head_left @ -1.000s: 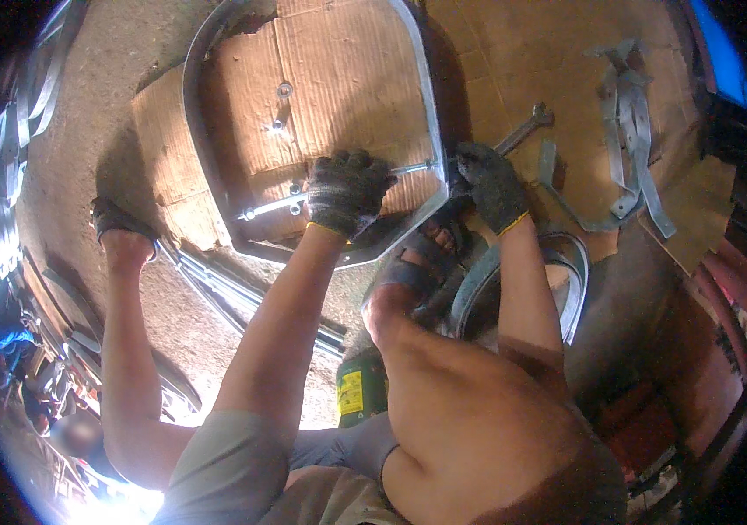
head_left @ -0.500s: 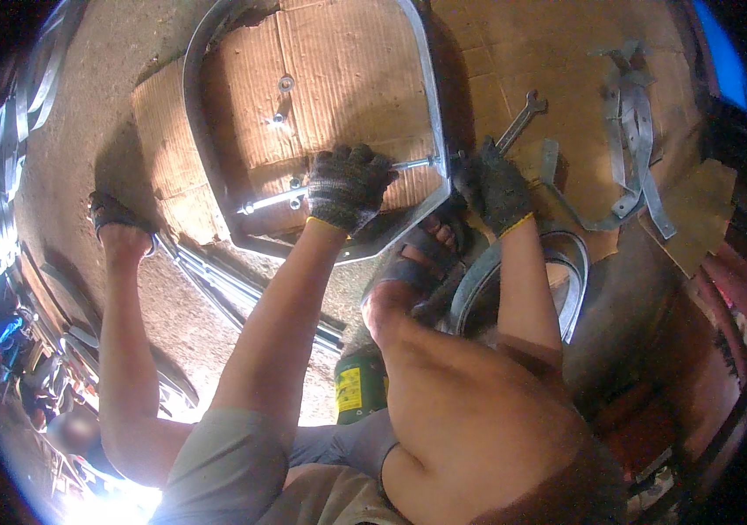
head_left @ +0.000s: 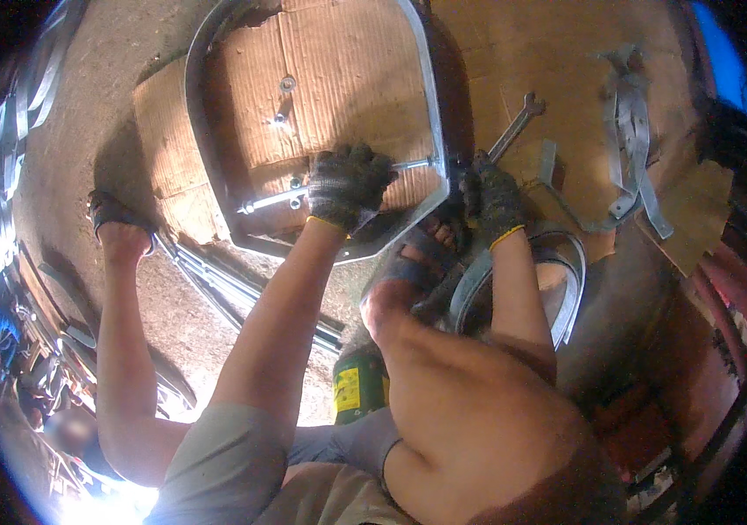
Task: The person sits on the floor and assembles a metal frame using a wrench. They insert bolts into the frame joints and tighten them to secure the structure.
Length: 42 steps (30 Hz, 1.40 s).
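Observation:
A grey metal frame bent into a loop lies on brown cardboard. A threaded rod runs across the frame's lower part. My left hand, in a dark knit glove, is closed around this rod inside the frame. My right hand, also gloved, sits just outside the frame's right side where the rod comes through. It grips the lower end of a silver wrench that slants up to the right.
Loose bolts and a washer lie on the cardboard. Bent metal straps rest at the right and a curved metal band under my right arm. My sandalled feet, long rods and a green can are nearby.
Both hands stay where they were, on the rod and on the wrench. The wrench's far end has shifted only slightly.

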Tool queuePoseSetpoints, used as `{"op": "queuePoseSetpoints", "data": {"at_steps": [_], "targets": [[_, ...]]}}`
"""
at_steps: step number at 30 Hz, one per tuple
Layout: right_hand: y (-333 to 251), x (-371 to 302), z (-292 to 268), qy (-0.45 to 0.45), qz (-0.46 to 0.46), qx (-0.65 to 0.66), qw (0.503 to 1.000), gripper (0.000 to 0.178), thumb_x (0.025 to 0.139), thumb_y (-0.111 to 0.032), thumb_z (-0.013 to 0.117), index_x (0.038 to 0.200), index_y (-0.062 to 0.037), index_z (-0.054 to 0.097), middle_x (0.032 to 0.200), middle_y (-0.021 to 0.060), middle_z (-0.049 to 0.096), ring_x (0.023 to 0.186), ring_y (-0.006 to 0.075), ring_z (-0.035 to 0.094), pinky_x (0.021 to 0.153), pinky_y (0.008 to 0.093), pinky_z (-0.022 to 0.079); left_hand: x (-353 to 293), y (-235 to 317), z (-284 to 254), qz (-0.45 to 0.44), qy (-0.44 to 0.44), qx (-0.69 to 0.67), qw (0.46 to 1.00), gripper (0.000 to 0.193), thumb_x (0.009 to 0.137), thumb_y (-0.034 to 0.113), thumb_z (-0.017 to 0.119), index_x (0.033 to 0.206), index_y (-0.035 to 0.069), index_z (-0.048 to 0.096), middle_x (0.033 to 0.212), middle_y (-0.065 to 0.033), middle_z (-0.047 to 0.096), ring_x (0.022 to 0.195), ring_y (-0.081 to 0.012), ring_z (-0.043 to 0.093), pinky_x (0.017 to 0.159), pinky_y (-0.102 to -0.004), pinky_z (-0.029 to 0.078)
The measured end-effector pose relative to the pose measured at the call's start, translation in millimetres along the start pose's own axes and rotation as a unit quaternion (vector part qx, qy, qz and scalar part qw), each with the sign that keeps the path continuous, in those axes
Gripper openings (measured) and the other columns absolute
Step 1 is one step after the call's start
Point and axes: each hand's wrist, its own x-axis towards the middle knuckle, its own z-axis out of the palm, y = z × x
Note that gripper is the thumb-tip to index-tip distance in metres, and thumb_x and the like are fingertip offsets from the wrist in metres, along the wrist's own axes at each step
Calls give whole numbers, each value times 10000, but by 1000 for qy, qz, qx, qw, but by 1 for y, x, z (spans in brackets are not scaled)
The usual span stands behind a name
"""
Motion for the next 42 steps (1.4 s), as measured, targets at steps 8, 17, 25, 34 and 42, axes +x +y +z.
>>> {"op": "queuePoseSetpoints", "data": {"at_steps": [8,17,25,34,42], "targets": [[-17,-30,-2,-49,62,302,950,323,1066,-358,546,904,-115,685,728,-14,630,543,77,567,456,207,465,5,7,-6,2,-31,-15,999,225,938,420,641,1041,237,723,1039,-67,672,1018,-316,631,805,-486,505],[-4,-43,7,-42,-129,69,988,351,962,-398,694,1057,-63,653,889,45,673,711,209,622,675,360,553,2,5,-4,-6,-15,-48,999,284,946,471,617,1047,235,737,1055,-84,678,1041,-333,628,829,-506,499],[41,-11,63,191,-334,-202,901,662,811,-176,839,1350,20,509,1267,189,614,1165,330,603,1043,426,467,2,1,-3,-7,9,-33,999,295,953,487,602,1060,257,752,1051,-70,699,1020,-321,650,840,-507,491],[34,-14,68,195,-355,-186,895,661,781,-74,794,1352,26,476,1232,179,595,1158,314,601,1039,412,465,5,2,-4,-10,-36,-31,999,290,954,477,599,1056,253,753,1053,-85,706,1031,-313,666,832,-505,515],[46,0,35,118,-308,-49,943,395,881,-212,694,1179,23,585,1026,136,635,958,301,647,868,392,534,3,1,-5,-12,-22,-40,999,257,952,451,609,1069,262,738,1073,-66,689,1018,-309,659,843,-514,496]]}}
